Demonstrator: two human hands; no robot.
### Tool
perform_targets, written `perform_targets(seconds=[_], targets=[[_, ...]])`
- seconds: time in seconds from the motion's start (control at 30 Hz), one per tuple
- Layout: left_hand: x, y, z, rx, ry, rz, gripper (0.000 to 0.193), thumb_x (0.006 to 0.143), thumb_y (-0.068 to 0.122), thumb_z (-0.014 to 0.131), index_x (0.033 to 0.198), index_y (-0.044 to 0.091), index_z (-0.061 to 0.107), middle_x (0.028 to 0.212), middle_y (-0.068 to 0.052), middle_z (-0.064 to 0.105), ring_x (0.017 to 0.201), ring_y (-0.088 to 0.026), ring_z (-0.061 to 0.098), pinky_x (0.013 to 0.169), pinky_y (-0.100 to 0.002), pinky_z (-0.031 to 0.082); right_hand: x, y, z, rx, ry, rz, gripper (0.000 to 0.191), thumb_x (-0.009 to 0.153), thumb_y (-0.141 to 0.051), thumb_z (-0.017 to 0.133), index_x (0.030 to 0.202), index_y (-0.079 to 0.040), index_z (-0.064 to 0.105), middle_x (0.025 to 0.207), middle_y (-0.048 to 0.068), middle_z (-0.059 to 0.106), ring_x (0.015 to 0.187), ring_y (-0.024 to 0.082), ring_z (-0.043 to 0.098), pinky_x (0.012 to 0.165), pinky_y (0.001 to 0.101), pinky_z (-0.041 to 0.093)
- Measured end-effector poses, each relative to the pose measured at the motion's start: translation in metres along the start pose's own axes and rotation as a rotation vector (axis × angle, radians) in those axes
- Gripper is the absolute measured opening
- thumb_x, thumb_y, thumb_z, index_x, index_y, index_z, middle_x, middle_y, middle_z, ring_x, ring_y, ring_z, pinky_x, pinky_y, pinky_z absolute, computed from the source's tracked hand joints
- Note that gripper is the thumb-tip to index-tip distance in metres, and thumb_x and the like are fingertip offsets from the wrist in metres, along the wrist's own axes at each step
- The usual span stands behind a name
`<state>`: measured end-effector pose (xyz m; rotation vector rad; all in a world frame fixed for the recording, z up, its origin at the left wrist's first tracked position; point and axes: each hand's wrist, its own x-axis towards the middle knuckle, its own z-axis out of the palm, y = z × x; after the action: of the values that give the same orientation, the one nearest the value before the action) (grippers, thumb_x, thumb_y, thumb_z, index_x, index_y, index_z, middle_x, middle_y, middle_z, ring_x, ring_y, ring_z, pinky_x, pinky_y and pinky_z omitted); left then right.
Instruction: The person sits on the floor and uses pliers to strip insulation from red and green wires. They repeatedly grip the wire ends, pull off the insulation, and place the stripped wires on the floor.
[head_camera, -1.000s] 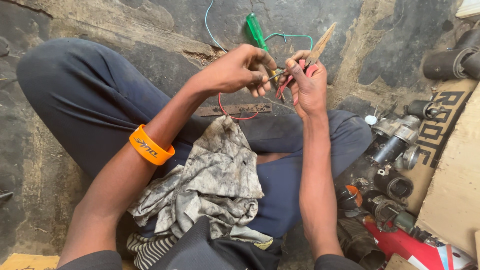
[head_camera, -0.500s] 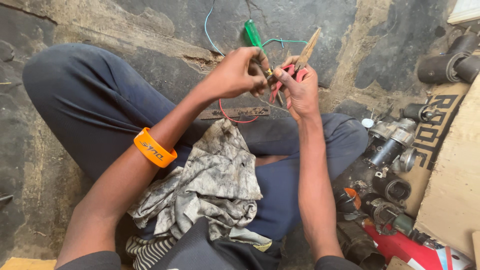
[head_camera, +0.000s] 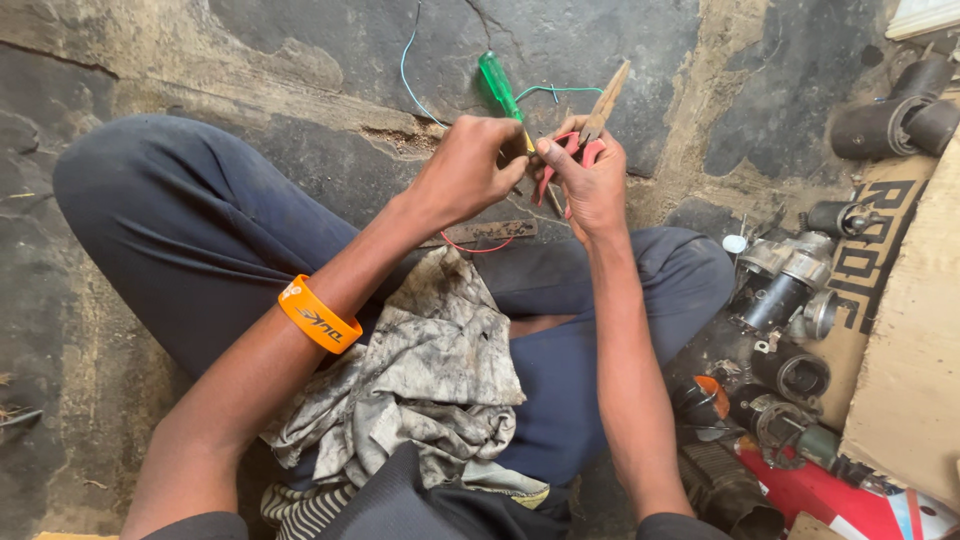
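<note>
Left of the pliers (head_camera: 590, 140), the left hand (head_camera: 465, 170) closes its fingers around the green screwdriver (head_camera: 497, 85), whose handle sticks up past the knuckles. The right hand (head_camera: 590, 185) grips the pliers' red handles. Motor parts (head_camera: 785, 290) crowd the right; bare stone floor (head_camera: 250, 60) lies beyond.
</note>
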<state>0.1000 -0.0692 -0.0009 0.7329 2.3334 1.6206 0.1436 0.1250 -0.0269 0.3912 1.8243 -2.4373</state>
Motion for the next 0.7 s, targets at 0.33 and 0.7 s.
perform_targets(seconds=[0.33,0.7], targets=[[0.001,-0.002,-0.003,0.018,-0.138,-0.116,0.015,0.089,0.004,0.064,0.097,-0.008,0.069,0.078,-0.023,0.071,0.066,-0.031,0.072,0.066,-0.041,0.056,-0.001,-0.002,0.001,-0.112,-0.075,0.000,0.020,0.093,-0.001,0.078,0.106,-0.001,0.063,0.090,0.008,0.072,0.077,0.014,0.071,0.069,0.0281,0.059],[0.000,-0.008,-0.003,-0.003,-0.109,-0.070,0.013,0.083,0.004,0.069,0.092,-0.006,0.070,0.084,-0.021,0.074,0.077,-0.029,0.076,0.073,-0.038,0.059,0.001,-0.003,0.003,-0.142,-0.029,-0.006,0.021,0.092,-0.001,0.079,0.104,-0.002,0.061,0.089,0.009,0.072,0.077,0.015,0.072,0.068,0.0292,0.060]])
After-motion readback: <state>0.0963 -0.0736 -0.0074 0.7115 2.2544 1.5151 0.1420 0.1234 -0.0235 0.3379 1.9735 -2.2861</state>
